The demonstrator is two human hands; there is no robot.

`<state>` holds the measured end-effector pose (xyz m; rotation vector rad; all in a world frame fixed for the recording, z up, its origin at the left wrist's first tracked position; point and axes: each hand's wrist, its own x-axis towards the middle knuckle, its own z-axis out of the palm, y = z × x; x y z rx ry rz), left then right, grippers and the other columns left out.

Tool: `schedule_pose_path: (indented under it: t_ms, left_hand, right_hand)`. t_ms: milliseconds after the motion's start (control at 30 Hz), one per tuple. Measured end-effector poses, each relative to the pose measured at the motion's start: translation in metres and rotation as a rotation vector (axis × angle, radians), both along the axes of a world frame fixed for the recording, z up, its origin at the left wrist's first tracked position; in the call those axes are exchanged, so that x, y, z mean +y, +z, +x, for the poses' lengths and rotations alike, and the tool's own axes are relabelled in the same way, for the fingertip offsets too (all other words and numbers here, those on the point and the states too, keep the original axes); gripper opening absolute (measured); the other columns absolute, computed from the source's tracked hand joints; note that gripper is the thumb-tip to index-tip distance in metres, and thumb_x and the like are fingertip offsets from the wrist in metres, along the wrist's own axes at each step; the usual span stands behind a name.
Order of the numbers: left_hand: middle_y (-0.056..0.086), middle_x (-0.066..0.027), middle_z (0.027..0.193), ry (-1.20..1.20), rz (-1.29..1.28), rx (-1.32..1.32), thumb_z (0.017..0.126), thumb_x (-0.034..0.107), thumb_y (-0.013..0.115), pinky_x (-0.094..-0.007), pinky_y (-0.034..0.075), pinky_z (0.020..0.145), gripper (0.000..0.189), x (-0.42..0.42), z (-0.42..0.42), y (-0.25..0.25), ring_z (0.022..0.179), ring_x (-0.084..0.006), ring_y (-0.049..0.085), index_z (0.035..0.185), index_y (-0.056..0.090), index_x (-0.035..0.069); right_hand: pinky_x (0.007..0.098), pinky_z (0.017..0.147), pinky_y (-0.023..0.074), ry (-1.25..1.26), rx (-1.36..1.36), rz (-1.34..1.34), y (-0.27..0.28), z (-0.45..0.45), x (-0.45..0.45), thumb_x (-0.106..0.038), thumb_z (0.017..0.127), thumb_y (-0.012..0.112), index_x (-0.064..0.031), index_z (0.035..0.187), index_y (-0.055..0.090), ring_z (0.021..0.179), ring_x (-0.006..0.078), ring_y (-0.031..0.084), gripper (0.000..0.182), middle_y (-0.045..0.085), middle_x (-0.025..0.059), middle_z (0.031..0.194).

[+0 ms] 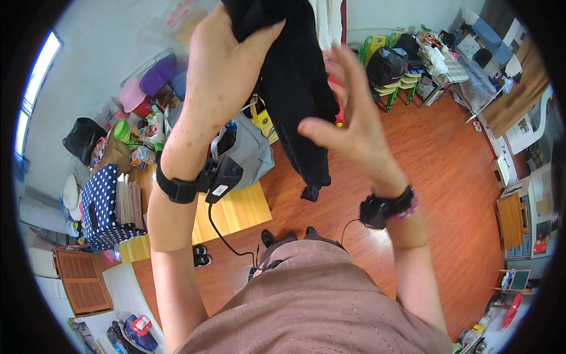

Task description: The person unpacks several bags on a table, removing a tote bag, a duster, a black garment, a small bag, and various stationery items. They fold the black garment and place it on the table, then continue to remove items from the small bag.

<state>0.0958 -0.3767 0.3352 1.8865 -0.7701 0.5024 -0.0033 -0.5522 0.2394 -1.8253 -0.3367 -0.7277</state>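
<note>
A black cloth garment [294,97] hangs in front of me from the top edge of the view, its upper part cut off. My left hand [225,71] grips it high up, thumb across the cloth and fingers largely hidden. Lower on the other side is my right hand [353,110], slightly blurred, with thumb and fingers apart and nothing held. Its thumb tip overlaps the garment's edge in the picture; whether it touches cannot be told. The garment's narrow lower end [311,192] dangles above the wooden floor [424,177]. Each wrist wears a black strapped device.
At left, a wooden table [239,208] carries a grey fabric bag [252,148], a polka-dot fabric box [99,203] and assorted containers. Black bags [387,66] sit on green-framed chairs at the far right. Black shoes [202,255] stand on the floor near the table.
</note>
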Motion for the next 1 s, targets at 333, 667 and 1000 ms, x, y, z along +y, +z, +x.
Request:
schedule_pose_path:
  t_ms: [333,667,1000]
  left_hand:
    - [0.074,-0.0102,0.106,-0.457,-0.527,0.361,0.103,0.017,0.060,-0.0305,0.059,0.079,0.025,-0.014,0.032,0.053,0.091,-0.0188,0.072,0.117,0.067,-0.003]
    - [0.074,-0.0139,0.111,-0.245,-0.742,0.496,0.102,0.022,0.061,-0.0355,0.058,0.092,0.030,0.271,0.188,0.087,0.100,-0.0245,0.072,0.119,0.067,-0.003]
    - [0.075,-0.0173,0.108,0.223,-0.817,0.735,0.107,0.029,0.051,-0.0426,0.059,0.094,0.036,0.548,0.163,-0.079,0.097,-0.0297,0.074,0.115,0.068,-0.002]
  right_hand:
    - [0.0282,0.088,0.0530,0.493,0.573,0.350,-0.155,0.043,0.011,-0.007,0.078,0.087,0.0017,0.114,0.070,0.092,0.0103,0.064,0.040,0.073,0.0009,0.100]
    - [0.0272,0.077,0.0537,0.801,0.916,0.027,-0.244,0.019,0.041,-0.011,0.082,0.086,0.0006,0.104,0.075,0.082,0.0065,0.063,0.028,0.073,-0.0018,0.091]
    - [0.0232,0.085,0.0515,0.825,1.138,0.405,-0.194,-0.023,0.004,-0.014,0.088,0.077,0.0043,0.122,0.069,0.092,0.0072,0.064,0.039,0.072,0.0013,0.104]
